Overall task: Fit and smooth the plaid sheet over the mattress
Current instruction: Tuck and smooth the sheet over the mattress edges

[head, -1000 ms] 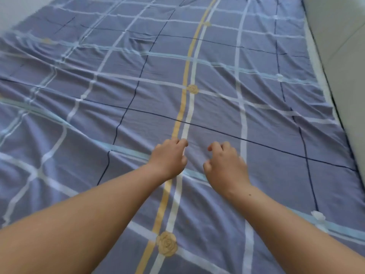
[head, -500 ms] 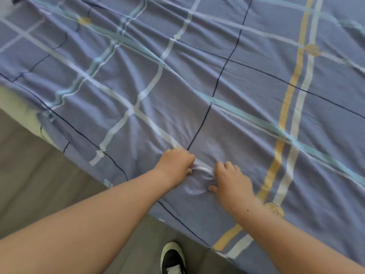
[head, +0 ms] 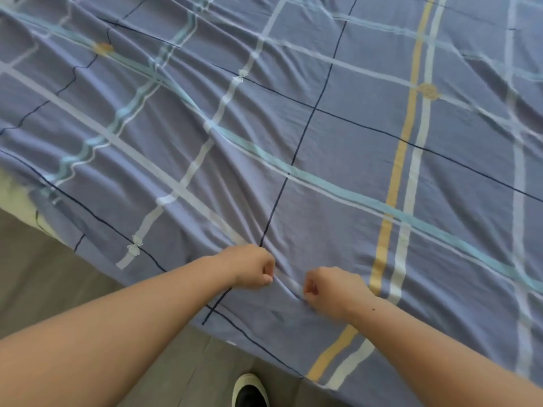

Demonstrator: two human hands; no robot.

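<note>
Grey-brown floor (head: pixel 53 289) from 8 to 6 o'clock, faint straight seams across it; soft, even lighting throughout.

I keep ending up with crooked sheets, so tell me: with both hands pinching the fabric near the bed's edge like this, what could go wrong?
1. The left hand and right hand pinch the plaid sheet close together; a hard tug may deepen the folds fanning up-left instead of flattening them.
2. The mattress shows bare at the left edge; pulling here could leave it uncovered or skew the plaid lines.
</note>
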